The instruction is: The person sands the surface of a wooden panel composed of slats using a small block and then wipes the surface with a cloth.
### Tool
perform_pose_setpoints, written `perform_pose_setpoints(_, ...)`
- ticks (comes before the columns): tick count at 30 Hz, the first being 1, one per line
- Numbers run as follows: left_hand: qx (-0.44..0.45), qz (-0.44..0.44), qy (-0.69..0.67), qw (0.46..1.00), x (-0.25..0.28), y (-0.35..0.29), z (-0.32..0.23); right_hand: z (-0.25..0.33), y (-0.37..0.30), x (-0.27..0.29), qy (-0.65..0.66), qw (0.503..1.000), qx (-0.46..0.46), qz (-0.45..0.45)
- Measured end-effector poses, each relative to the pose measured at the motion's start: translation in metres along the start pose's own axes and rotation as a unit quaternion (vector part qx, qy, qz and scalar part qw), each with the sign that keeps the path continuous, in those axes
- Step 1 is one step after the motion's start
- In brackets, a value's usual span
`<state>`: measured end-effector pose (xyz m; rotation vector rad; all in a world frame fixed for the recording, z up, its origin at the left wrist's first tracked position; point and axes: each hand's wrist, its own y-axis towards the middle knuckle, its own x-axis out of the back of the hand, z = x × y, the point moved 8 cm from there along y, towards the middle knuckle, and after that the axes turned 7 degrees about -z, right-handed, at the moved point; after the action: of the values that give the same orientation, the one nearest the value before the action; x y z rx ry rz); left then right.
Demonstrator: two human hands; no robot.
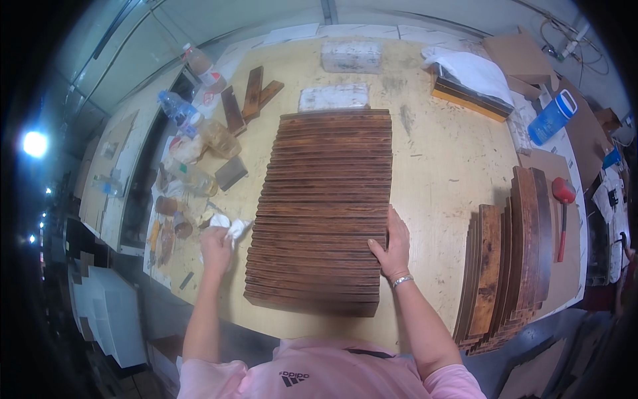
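Note:
A long row of dark brown wooden slats (pixel 320 199), packed tightly side by side, lies on the table in front of me. To its left, my left hand (pixel 216 249) is closed on a crumpled white cloth (pixel 230 226), just off the row's left edge. My right hand (pixel 393 247) lies along the row's right side with its fingers stretched out, the thumb over the slat edge. A white-wrapped block (pixel 334 98) sits against the far end of the row.
Left are several plastic bottles (pixel 216 136), a dark square block (pixel 230 173) and loose wooden pieces (pixel 253 93). Another white-wrapped block (pixel 351 56) lies at the back. Right are stacked boards (pixel 488 269), a red-headed mallet (pixel 563 191), a blue bottle (pixel 553 118) and a cloth-covered box (pixel 470 93).

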<state>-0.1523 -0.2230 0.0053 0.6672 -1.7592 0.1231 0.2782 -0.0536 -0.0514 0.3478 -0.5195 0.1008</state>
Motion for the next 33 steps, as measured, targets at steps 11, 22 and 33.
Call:
perform_pose_setpoints(11,-0.243,-0.050,-0.158,0.956,-0.027,0.032,-0.168,0.001,0.002,0.001,0.005,1.000,0.000,0.006)
perform_pose_setpoints(22,-0.309,0.039,-0.109,0.944,-0.047,0.054,-0.183,-0.003,0.002,0.000,0.014,1.000,-0.003,0.011)
perform_pose_setpoints(33,-0.235,-0.054,-0.188,0.952,-0.021,0.045,-0.157,0.003,0.005,-0.002,0.046,0.999,0.008,0.006)
